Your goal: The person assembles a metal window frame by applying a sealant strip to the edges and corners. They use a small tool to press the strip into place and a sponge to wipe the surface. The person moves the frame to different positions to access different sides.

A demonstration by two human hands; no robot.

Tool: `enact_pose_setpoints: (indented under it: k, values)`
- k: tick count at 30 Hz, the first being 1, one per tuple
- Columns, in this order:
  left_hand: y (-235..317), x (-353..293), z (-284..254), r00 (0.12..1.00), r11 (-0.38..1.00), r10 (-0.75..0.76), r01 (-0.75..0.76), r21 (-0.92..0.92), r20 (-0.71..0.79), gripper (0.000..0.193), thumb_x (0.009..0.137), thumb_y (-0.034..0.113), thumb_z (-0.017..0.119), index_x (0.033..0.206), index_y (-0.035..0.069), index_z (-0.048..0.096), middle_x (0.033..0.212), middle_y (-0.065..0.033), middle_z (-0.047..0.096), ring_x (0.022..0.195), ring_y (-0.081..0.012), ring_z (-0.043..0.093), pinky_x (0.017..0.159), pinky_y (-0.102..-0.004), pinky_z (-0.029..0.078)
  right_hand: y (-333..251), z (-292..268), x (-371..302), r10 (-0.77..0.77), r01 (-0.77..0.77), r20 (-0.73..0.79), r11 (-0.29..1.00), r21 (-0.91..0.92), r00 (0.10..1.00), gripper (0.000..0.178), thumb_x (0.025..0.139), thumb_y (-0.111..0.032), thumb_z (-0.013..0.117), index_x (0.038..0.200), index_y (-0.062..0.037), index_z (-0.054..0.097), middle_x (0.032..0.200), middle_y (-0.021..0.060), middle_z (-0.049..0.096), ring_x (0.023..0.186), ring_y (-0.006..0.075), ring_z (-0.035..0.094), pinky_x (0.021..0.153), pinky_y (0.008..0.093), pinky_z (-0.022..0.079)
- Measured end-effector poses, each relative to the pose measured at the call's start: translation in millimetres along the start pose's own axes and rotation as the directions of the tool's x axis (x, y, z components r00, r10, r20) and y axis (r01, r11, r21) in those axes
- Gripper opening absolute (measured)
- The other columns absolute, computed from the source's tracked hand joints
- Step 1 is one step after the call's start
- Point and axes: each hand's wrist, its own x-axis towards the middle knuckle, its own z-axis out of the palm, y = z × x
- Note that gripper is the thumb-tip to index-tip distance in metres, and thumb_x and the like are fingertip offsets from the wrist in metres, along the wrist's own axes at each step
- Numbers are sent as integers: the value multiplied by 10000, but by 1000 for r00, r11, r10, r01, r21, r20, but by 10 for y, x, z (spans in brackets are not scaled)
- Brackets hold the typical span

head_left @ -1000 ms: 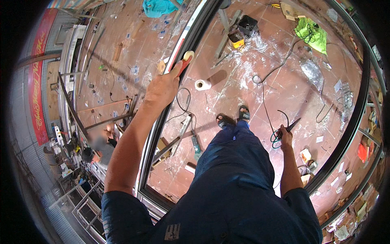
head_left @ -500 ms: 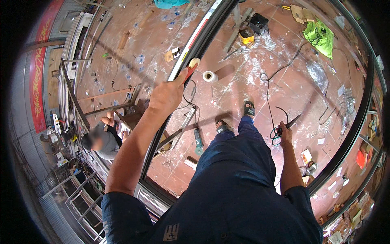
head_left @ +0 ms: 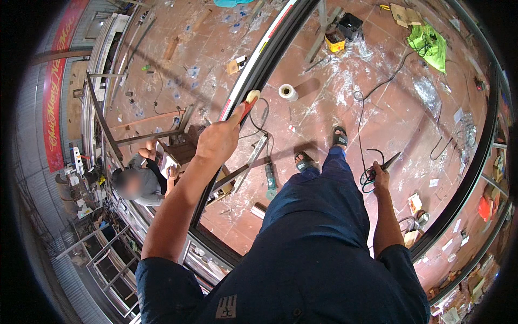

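Observation:
My left hand [head_left: 217,141] is closed round the red handle of a tool [head_left: 246,108] with a round cream-coloured head. That head lies against the dark bar of a large black frame [head_left: 270,59], which surrounds me; a white strip with red and yellow marks runs along the bar. Low on my right side, my right hand [head_left: 381,175] is closed on a bunch of thin black cord [head_left: 369,176], one loose end curving up. A dark pointed tool [head_left: 393,161] sticks out from the same hand, its kind unclear.
A white roll [head_left: 288,92] stands on the red tiled floor. Near my feet lie a green angle grinder [head_left: 271,183] and cables. Beyond are a yellow box [head_left: 334,42], a black bin [head_left: 349,25] and a lime-green bag [head_left: 428,47]. Another person [head_left: 145,181] sits at the left.
My left hand and the red-handled tool have moved nearer to me along the frame bar. The view has shifted slightly. My right hand keeps its hold, almost still.

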Motion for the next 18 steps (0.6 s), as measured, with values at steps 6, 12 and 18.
enact_pose_setpoints:
  k: [6, 12, 18]
  values:
    - [-192, -432, 99, 1000, 999, 2, -3, 37, 31, 549, 1016, 198, 575, 1543, 258, 434, 791, -265, 709, 770, -475, 722, 694, -589, 582, 315, -29, -184, 7, -7, -1, 1000, -15, 1000, 355, 967, -405, 742, 912, -56, 708, 760, 52, 711, 616, 129, 585, 587, 296, 435]
    - [-367, -840, 183, 999, 999, 36, -36, -1, -6, 554, 1010, 192, 593, 1544, 231, 455, 802, -262, 708, 759, -455, 722, 672, -567, 585, 582, 16, -383, 31, -31, -7, 1000, -2, 999, 349, 982, -373, 731, 942, -27, 710, 770, 74, 701, 654, 159, 611, 618, 317, 464]
    - [-548, -1141, 286, 999, 999, 28, -27, -23, 18, 603, 993, 160, 612, 1575, 192, 457, 825, -292, 688, 771, -487, 695, 697, -573, 546, 814, 51, -483, 50, -49, -32, 998, 28, 998, 380, 976, -398, 737, 921, -23, 714, 772, 75, 707, 649, 154, 604, 621, 317, 461]
